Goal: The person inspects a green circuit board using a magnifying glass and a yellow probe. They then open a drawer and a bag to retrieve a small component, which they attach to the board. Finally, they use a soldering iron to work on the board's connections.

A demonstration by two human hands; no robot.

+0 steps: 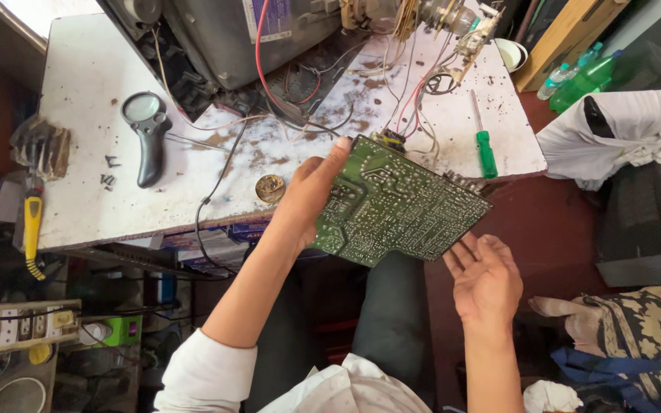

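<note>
Circuit board (399, 203) is hanging tilted, solder side up, off the desk (93, 191) edge at six o'clock; left hand (311, 195) is gripping its nine-o'clock edge, while right hand (487, 279), open-palmed, is propping the four-o'clock corner for viewing.

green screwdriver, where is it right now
In the head view the green screwdriver lies on the white table near its right edge, just above the circuit board and beside the tangled wires.
</note>
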